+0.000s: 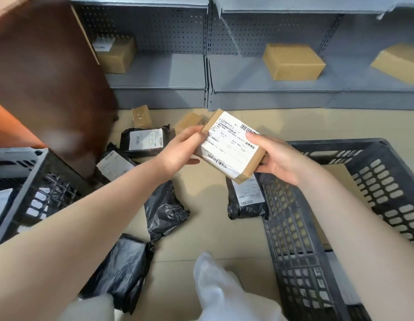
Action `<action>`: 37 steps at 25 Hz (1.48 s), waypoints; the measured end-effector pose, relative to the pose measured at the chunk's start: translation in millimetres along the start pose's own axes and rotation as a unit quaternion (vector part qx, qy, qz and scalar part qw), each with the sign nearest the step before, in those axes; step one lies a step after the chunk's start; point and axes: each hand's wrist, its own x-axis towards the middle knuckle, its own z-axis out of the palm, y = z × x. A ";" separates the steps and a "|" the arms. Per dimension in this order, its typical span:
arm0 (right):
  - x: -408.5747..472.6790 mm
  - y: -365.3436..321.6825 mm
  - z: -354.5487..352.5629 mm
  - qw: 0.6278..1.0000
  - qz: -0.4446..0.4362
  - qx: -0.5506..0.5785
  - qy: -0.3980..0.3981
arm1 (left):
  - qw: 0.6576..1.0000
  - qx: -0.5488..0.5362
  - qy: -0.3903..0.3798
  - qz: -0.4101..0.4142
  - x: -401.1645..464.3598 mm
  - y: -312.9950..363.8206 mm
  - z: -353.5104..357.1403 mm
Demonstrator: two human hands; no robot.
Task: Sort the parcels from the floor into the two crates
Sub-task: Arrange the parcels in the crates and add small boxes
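Note:
I hold a small cardboard box (pixel 231 147) with a white shipping label facing up, above the floor at mid-frame. My left hand (pixel 183 150) grips its left end and my right hand (pixel 279 157) grips its right end. A black crate (pixel 294 228) stands on the floor at the right; its inside shows only a bare cardboard bottom. Another black crate (pixel 37 184) at the left holds parcels with white labels. Several black plastic parcels (pixel 164 209) lie on the floor between the crates, with two small cardboard boxes (pixel 142 117) farther back.
Grey metal shelves (pixel 201 86) run along the back with cardboard boxes (pixel 293 61) on them. A large blurred brown object (pixel 46 72) fills the upper left. My feet in white socks (pixel 215 290) are at the bottom centre.

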 end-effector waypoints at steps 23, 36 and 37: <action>-188.5 184.9 -220.4 0.927 0.354 0.086 -0.092 | 0.810 0.444 -0.300 0.237 0.7 -41.5 206.3; -167.9 234.2 -190.9 0.904 0.421 0.071 0.005 | 0.795 0.463 -0.287 0.265 4.0 -39.9 206.0; -166.8 236.4 -188.0 0.905 0.420 0.074 0.009 | 0.796 0.462 -0.286 0.266 3.8 -41.4 205.7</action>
